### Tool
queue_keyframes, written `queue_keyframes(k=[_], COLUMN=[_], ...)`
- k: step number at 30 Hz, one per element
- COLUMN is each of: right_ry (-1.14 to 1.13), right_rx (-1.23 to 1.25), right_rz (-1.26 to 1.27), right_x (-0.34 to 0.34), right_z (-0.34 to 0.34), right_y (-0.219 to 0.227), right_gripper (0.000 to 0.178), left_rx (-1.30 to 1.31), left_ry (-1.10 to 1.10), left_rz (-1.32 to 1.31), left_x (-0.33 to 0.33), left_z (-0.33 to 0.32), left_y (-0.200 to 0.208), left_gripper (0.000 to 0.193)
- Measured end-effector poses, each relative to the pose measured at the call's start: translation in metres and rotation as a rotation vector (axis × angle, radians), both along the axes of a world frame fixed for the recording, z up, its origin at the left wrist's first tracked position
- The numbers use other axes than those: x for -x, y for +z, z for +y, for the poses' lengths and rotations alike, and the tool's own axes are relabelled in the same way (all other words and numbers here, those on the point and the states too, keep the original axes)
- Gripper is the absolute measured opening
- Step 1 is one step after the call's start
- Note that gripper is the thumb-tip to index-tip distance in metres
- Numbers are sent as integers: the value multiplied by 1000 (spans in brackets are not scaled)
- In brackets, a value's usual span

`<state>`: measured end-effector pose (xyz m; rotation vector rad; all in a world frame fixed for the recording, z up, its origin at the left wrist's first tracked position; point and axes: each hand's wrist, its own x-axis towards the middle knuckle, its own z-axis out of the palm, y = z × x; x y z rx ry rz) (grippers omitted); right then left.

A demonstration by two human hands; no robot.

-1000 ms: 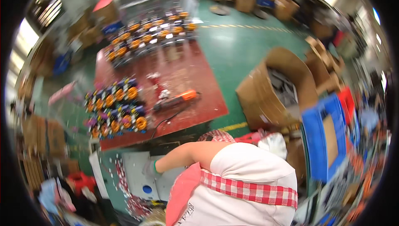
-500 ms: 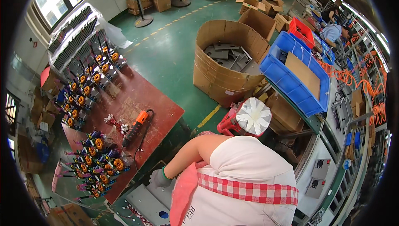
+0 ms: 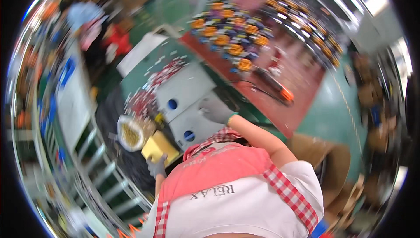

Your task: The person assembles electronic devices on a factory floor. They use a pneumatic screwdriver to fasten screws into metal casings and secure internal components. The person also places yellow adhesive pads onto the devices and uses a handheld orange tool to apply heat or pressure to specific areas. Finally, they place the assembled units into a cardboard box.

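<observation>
My right hand [image 3: 216,110], in a grey glove with a green cuff, is over the right part of a grey metal panel [image 3: 188,122]. Motion smears its fingers. Another grey panel [image 3: 186,82] with a blue round spot lies just beyond. My left hand [image 3: 157,165], gloved too, is at the near side of a yellow box [image 3: 159,147], its fingers apart. Whether it touches the box is unclear. A white-rimmed bag [image 3: 130,133] with small yellowish pieces stands beside the box. Many red and white wired parts [image 3: 159,78] lie beyond the panels.
On a red table [image 3: 302,89] at the far right are an orange-and-black tool [image 3: 275,87] with a cord and rows of boards with orange coils [image 3: 236,49]. A cardboard bin [image 3: 315,148] stands right of me. A metal rack [image 3: 94,146] runs along the left. Another person [image 3: 87,23] is far left.
My view has swung round, so the red table now appears at far right instead of left. The left hand and yellow box have come into sight. The right hand remains at the grey panels.
</observation>
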<state>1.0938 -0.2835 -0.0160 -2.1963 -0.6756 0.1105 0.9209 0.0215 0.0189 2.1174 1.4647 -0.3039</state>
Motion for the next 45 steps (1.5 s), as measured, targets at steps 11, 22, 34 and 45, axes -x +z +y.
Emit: queue_keyframes(k=[11, 22, 34, 45], right_ry=[374, 829, 509, 463], right_rx=[-367, -318, -169, -451], right_rz=[90, 798, 219, 982], right_x=[-17, -26, 16, -2], right_z=[103, 199, 245, 208], right_y=[122, 83, 40, 61], right_gripper=[53, 73, 59, 22], left_rx=[1501, 1864, 620, 413], left_ry=[-137, 264, 381, 568], left_rz=[-1126, -1146, -1330, -1292], left_x=[-8, 1, 35, 54], left_z=[-27, 1, 1, -17], left_y=[81, 92, 63, 64], left_gripper=[83, 81, 37, 26])
